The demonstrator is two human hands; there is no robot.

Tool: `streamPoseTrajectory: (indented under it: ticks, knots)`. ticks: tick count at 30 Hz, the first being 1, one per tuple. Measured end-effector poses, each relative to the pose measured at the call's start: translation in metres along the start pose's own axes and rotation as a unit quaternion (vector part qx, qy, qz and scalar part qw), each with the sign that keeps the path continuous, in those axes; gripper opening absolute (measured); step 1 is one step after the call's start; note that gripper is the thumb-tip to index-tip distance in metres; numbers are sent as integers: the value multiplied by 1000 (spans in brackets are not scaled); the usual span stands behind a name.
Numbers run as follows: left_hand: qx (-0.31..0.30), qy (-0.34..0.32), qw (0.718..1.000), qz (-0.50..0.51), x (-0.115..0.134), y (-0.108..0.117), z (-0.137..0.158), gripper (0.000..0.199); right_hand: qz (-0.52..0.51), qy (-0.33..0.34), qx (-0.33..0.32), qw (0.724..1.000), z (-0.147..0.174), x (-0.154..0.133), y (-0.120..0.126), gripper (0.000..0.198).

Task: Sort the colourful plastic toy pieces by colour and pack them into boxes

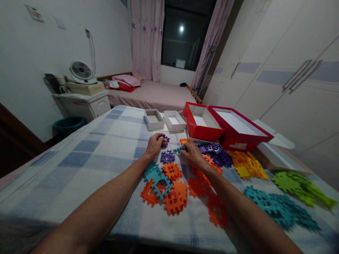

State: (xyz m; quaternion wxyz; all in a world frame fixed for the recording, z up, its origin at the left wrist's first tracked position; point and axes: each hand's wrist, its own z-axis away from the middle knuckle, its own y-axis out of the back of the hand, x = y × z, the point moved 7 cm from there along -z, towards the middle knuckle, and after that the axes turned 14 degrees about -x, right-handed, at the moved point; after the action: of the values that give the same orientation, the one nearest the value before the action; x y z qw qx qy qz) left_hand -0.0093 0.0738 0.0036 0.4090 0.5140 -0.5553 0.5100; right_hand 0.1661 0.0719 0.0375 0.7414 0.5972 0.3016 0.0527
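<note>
Bare forearms (pixel 103 197) stretch out in front of the smaller red box (pixel 206 133), left hand (pixel 155 145) pinching a purple piece (pixel 166 141), right hand (pixel 193 154) pinching a teal piece (pixel 179 149), both front-left of it, and honestly a low-dragging right forearm (pixel 233 197) could scatter the orange pieces (pixel 197 187).

Light is dim, a white glare dots the window (pixel 187 40), and edges stretch.

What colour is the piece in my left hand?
The piece is purple, best seen in the head view.
</note>
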Motion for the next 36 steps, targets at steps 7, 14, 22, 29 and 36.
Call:
streamPoseTrajectory:
  ticks: [7, 14, 22, 29, 36]
  knots:
    - [-14, 2, 1000, -19, 5, -2, 2, 21, -123, 87, 62, 987, -19, -25, 6, 11]
    - [-23, -27, 998, -48, 14, -4, 7, 40, -184, 58, 64, 979, -34, -29, -9, 14]
    - [99, -21, 995, 14, 11, 27, 1, 57, -345, 177, -164, 907, 7, -83, -15, 20]
    - [156, -18, 987, 44, 11, 45, -1, 50, -33, 175, -202, 963, 33, -129, -31, 25]
    - [162, -17, 986, 32, 10, 47, -1, 50, -44, 168, -156, 972, 22, -121, -36, 27]
